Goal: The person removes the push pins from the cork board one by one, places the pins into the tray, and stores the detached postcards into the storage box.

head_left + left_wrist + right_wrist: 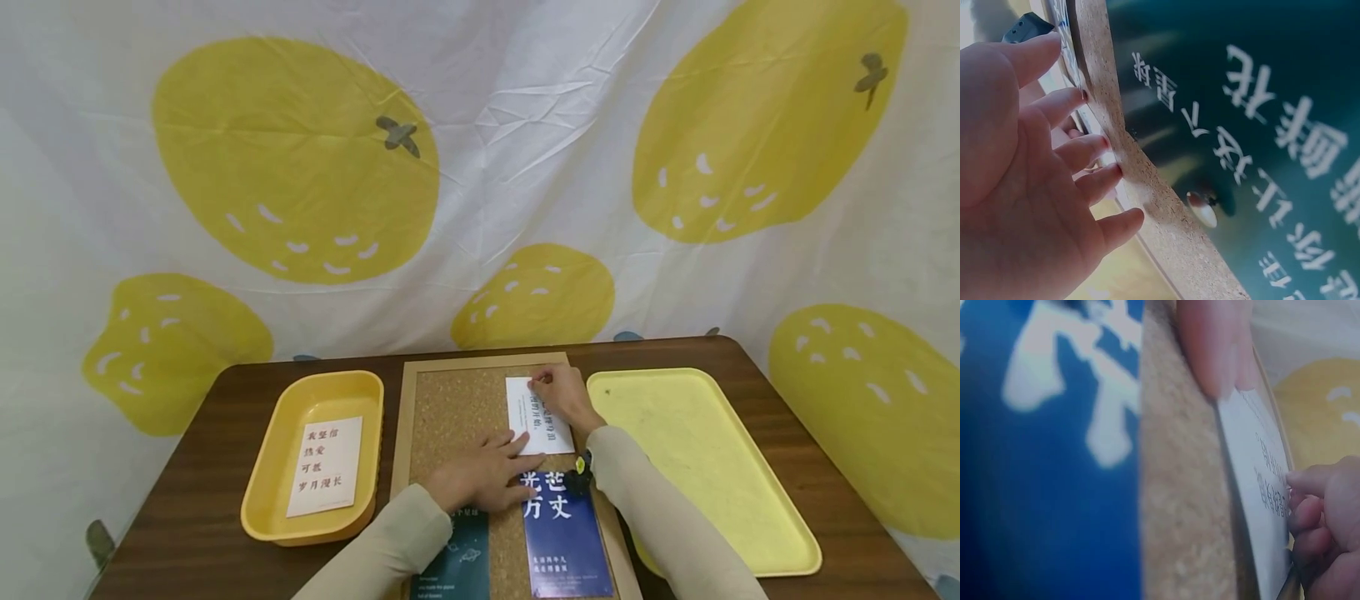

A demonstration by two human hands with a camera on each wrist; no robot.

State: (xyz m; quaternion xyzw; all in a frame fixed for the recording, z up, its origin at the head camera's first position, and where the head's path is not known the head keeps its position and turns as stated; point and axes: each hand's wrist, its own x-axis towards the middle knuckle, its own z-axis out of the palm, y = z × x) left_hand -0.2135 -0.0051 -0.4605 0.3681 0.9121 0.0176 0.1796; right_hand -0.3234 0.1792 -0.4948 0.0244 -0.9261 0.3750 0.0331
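A white card with dark writing lies on the upper right of a framed cork board. At its top edge my right hand curls its fingers, thumb and fingertips against the card; whether something small sits between them is hidden. My left hand spreads its fingers over the card's lower left corner and the top of a blue card. Beneath the left wrist is a green card with white writing. A shiny tack sits near that card's edge in the left wrist view.
Left of the board stands a yellow-orange basket with a white card in it. A pale yellow tray lies to the right. The dark wooden table backs onto a lemon-print curtain.
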